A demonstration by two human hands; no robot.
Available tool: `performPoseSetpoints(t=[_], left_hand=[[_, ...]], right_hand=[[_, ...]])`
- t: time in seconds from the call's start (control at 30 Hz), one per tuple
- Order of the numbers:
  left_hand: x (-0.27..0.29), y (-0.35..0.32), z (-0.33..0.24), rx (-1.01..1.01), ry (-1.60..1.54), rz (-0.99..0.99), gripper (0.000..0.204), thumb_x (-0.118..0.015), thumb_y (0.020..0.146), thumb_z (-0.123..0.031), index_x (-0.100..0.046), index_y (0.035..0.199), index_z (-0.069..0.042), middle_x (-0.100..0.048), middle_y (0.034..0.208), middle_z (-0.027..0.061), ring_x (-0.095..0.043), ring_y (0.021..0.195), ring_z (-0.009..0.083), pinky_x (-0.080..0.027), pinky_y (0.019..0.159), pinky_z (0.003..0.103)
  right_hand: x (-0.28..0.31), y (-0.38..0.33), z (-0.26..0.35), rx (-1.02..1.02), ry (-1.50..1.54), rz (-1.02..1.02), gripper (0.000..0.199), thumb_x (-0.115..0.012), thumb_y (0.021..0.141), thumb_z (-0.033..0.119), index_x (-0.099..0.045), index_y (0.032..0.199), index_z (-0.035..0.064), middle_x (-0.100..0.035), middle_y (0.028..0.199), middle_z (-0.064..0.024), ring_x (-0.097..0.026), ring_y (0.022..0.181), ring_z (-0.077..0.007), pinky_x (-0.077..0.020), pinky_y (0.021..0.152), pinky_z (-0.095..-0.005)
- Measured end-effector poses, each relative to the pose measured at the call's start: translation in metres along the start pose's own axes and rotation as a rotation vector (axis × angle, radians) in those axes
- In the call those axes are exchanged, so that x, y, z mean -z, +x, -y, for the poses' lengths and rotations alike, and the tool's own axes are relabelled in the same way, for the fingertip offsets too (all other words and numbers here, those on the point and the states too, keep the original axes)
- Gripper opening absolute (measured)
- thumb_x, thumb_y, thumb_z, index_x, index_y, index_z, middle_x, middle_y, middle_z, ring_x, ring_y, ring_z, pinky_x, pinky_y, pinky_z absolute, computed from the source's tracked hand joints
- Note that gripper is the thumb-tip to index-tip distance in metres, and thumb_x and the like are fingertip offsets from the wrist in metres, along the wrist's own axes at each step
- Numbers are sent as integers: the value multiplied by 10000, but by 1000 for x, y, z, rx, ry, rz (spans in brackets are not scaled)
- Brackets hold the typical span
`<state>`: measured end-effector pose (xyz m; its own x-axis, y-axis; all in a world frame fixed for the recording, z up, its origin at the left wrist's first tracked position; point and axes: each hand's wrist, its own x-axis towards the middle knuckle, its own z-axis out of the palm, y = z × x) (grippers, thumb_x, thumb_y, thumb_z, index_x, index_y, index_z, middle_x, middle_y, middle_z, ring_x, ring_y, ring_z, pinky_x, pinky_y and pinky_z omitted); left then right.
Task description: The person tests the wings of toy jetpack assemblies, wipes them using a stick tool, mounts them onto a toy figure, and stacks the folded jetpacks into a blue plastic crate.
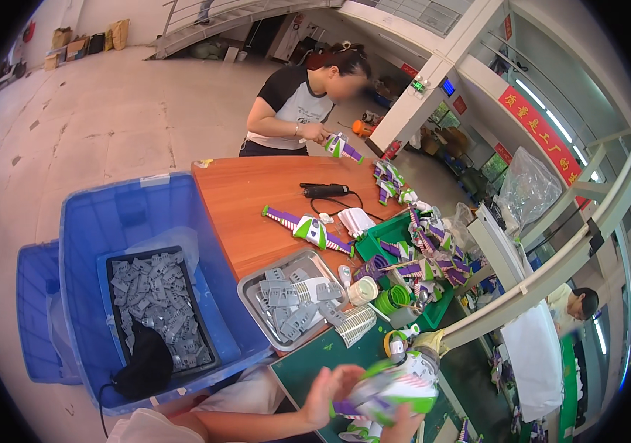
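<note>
At the bottom edge both of my hands are on a white, green and purple toy body (393, 387), blurred by motion. My left hand (328, 391) presses its open palm against the toy's left side. My right hand (402, 426) grips the toy from below, mostly hidden under it. Just ahead lies a grey metal tray (256, 314) of small grey plastic parts, with a ribbed white piece (354, 325) beside it on the dark green mat (308, 369).
A big blue bin (101, 221) at my left holds a black tray of grey parts (154, 306). On the orange table lie a toy wing assembly (306, 229), a black power tool (324, 190) and a green bin of toy parts (419, 255). A co-worker (300, 103) across the table handles another toy.
</note>
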<state>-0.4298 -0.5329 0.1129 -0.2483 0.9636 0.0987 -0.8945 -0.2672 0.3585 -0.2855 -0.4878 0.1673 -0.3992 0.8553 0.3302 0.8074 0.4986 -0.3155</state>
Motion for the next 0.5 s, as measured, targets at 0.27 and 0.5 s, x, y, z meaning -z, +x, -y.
performPoseSetpoints(t=[0.27, 0.5], left_hand=[[22, 0, 14, 183, 303, -121, 361, -344, 969, -269, -471, 1168, 3, -533, 1133, 103, -497, 1036, 123, -399, 896, 272], [-8, 21, 73, -25, 524, 11, 419, -333, 969, -296, -387, 1249, 11, -417, 1244, 125, -373, 1176, 179, -270, 1004, 281]], right_hand=[[10, 3, 40, -174, 354, 29, 571, -714, 718, 250, -475, 1172, 0, -532, 1081, -172, -518, 985, -270, -409, 847, -363], [-12, 23, -39, -73, 471, -175, 473, -449, 867, 117, -350, 1298, -52, -468, 1097, -178, -467, 1014, -287, -348, 907, -341]])
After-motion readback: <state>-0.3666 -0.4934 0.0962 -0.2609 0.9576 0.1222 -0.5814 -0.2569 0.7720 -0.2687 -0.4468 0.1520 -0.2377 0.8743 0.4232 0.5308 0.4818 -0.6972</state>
